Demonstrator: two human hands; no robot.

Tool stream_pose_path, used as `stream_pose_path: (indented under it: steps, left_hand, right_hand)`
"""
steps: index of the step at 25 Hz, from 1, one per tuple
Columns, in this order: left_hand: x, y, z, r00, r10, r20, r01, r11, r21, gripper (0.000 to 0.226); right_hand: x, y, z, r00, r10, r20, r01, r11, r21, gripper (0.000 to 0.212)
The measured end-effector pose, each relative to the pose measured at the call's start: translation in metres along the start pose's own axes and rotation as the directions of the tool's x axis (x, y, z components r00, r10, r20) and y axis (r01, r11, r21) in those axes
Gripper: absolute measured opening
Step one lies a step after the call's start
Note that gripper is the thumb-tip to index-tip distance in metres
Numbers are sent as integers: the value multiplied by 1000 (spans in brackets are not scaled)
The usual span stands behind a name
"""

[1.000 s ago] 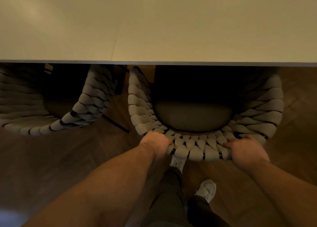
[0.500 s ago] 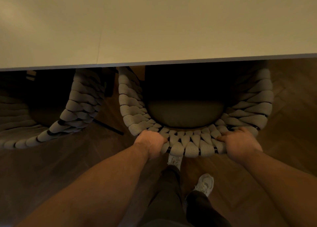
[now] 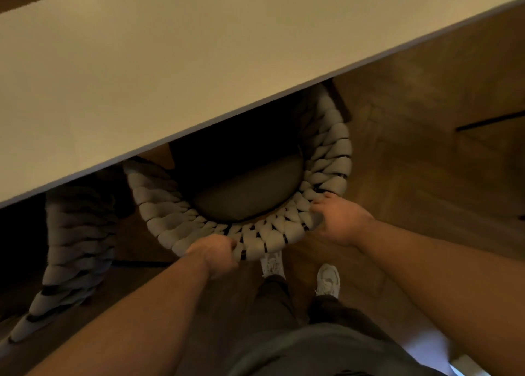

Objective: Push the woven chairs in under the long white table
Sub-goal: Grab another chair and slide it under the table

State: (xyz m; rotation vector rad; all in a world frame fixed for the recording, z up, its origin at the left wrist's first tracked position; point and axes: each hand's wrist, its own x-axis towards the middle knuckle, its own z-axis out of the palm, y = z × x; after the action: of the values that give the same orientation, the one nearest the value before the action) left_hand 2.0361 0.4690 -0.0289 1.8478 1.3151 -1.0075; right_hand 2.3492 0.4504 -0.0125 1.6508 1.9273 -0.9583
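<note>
Woven chair (image 3: 272, 238) sits deeper under the tabletop (image 3: 199, 63); my left hand (image 3: 216, 255) and right hand (image 3: 339, 222) grip its back; skewing could hit the neighbour chair (image 3: 76, 247).

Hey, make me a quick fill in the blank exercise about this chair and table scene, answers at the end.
The left hand and right hand grip the back of the near woven chair, whose seat lies partly under the ____ table.
A second woven chair stands to its ____.
The floor is made of ____.
Missing words: white, left, wood.
</note>
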Motion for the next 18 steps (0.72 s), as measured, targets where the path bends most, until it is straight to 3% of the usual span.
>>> stream_pose_path:
  steps: [4, 8, 13, 18]
  left_hand:
    - [-5, 23, -49, 993, 53, -104, -57, 997, -42, 51]
    - [-9, 83, -98, 959, 190, -211, -180, 981, 69, 41]
    - [-18, 196, -144, 906, 338, -257, -297, 937, 184, 35]
    - [-8, 315, -158, 876, 437, -204, -353, 869, 346, 40]
  right_hand:
    - [-35, 20, -12, 971, 203, -124, -145, 919, 368, 49]
    - [-97, 74, -6, 872, 457, -174, -276, 753, 597, 43]
    - [-177, 162, 29, 713, 689, -130, -377, 533, 757, 36]
    - [-250, 244, 72, 616, 784, -70, -385, 378, 842, 38]
